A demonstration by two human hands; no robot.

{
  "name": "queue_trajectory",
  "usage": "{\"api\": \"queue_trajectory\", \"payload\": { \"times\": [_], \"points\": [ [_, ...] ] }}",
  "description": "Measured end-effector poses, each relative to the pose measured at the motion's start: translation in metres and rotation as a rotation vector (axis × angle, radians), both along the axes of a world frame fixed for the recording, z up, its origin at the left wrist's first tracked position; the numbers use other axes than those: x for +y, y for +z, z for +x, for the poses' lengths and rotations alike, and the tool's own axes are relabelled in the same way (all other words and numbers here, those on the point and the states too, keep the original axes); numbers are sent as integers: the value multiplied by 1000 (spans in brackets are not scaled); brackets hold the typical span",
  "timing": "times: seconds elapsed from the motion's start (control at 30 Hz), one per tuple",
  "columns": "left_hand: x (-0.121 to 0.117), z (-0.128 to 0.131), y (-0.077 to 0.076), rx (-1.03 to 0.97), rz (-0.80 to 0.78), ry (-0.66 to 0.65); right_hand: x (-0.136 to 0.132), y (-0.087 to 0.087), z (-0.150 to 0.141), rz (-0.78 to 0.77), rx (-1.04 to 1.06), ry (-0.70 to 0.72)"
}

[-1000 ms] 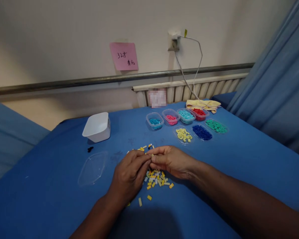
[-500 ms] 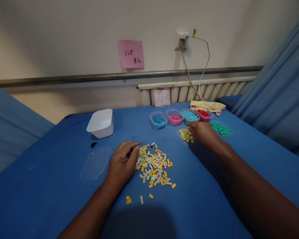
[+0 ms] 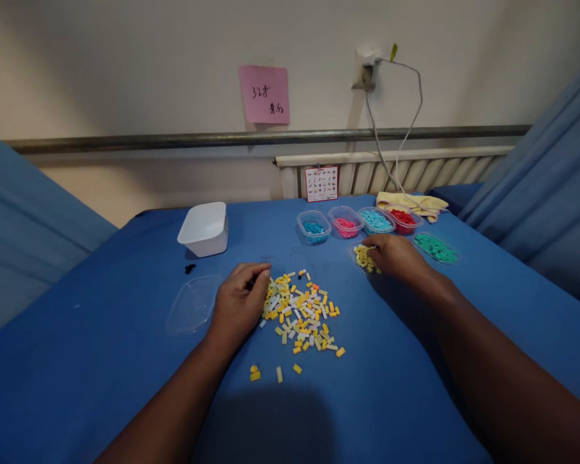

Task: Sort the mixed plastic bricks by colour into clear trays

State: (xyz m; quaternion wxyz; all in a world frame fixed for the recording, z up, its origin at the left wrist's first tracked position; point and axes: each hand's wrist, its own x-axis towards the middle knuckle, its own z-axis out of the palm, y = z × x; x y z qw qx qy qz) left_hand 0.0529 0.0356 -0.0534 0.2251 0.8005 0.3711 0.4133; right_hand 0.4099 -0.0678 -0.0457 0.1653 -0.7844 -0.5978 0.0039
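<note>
At the left edge of a loose pile of small yellow, cream and white building bricks point(image 3: 302, 312), my left hand point(image 3: 241, 299) rests with curled fingers, thumb against index. Anything between those fingertips is too small to make out. My right hand point(image 3: 391, 253) reaches over a clear shallow tray holding pale yellow bricks point(image 3: 365, 258). Its thumb and fingers come together at the bricks, and what they pinch is hidden. A few stray yellow bricks point(image 3: 296, 368) lie nearer to me.
Clear tubs of teal bricks point(image 3: 314, 231), pink bricks point(image 3: 345, 225), light blue bricks point(image 3: 376, 220) and red bricks point(image 3: 403, 220) line the back. Green bricks point(image 3: 435, 247) fill a shallow tray. At left are a white bin point(image 3: 203, 230), black pieces point(image 3: 189, 268) and a clear lid point(image 3: 193, 304).
My hands were together over the pile one second ago. My right hand has since moved right to the pale yellow bricks; my left stayed beside the pile. The view has shifted slightly.
</note>
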Motion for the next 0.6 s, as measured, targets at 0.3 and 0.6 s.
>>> {"api": "queue_trajectory", "payload": {
  "times": [0.3,0.6],
  "points": [
    [0,1,0,3,-7,8,-9,7,3,73,1,-53],
    [2,0,-1,2,9,7,-4,-1,-2,-29,-88,2]
  ]
}}
